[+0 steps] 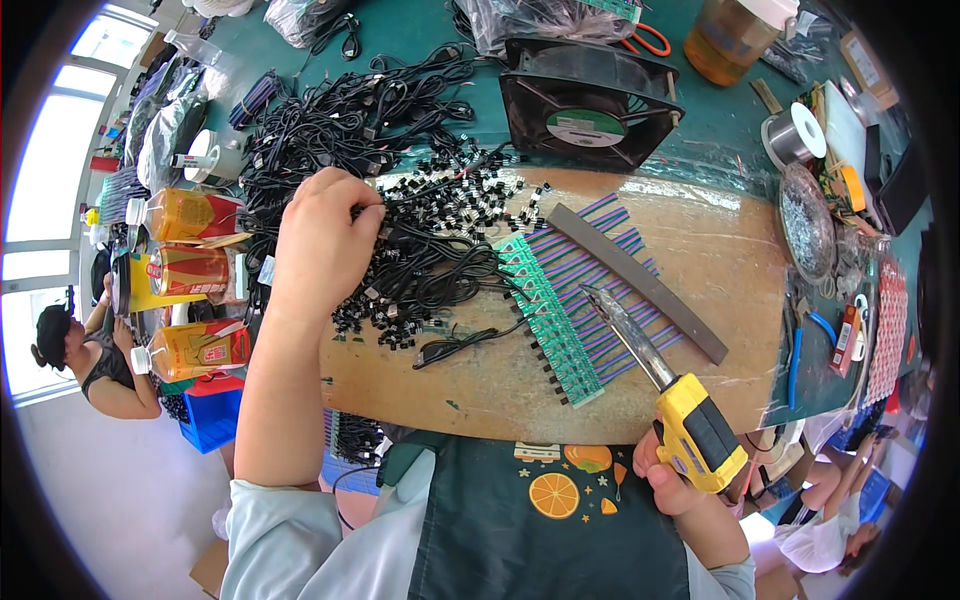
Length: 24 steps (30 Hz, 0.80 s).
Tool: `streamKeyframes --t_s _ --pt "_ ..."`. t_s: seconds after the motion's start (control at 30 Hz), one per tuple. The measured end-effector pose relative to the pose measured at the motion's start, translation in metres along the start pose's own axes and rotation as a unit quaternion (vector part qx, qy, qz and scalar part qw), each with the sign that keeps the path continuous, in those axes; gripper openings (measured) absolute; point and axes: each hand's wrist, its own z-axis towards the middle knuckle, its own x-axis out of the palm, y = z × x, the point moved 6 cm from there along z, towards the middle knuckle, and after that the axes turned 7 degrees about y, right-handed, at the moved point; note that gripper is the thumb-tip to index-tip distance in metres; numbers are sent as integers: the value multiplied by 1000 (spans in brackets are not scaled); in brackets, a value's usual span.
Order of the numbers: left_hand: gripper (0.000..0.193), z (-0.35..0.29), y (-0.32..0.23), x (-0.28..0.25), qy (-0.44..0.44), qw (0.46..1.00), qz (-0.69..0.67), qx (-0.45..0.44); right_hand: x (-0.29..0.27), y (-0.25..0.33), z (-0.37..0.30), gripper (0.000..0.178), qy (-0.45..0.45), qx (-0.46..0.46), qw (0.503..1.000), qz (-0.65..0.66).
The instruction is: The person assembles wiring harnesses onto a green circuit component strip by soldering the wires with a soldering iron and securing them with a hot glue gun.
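Observation:
My left hand [330, 235] is closed over a heap of black cables [340, 125], thumb and fingertips pinching a black cable; the hand partly hides it. In my right hand [668, 478] is a soldering gun [695, 432] with a yellow and black handle. Its dark tip points up and left, above a strip of green circuit boards [550, 320] with purple wires [640, 340] running off its right side. One black cable [465, 345] reaches the strip's left edge. A grey-brown bar [640, 280] lies across the wires. Small black and white connectors [470, 205] are scattered beyond the boards.
A black fan [590, 105] stands at the back, with a jar of amber liquid [735, 40] to its right. Farther right are a solder spool [795, 135], a round metal dish [806, 225] and blue-handled pliers [796, 350]. Several orange-labelled bottles [200, 270] line the left. Other people sit at both sides.

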Motion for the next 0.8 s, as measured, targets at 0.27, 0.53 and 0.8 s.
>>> streamKeyframes --t_s 0.27,0.53,0.8 --pt "8 -18 6 -29 -185 909 -372 20 -9 -5 -8 20 -1 -2 996 -87" --pt "25 -65 -117 -26 2 933 -223 283 5 21 10 16 41 17 966 -256" --pt "29 -100 -167 19 137 881 -333 308 26 29 37 39 92 -3 974 -209"
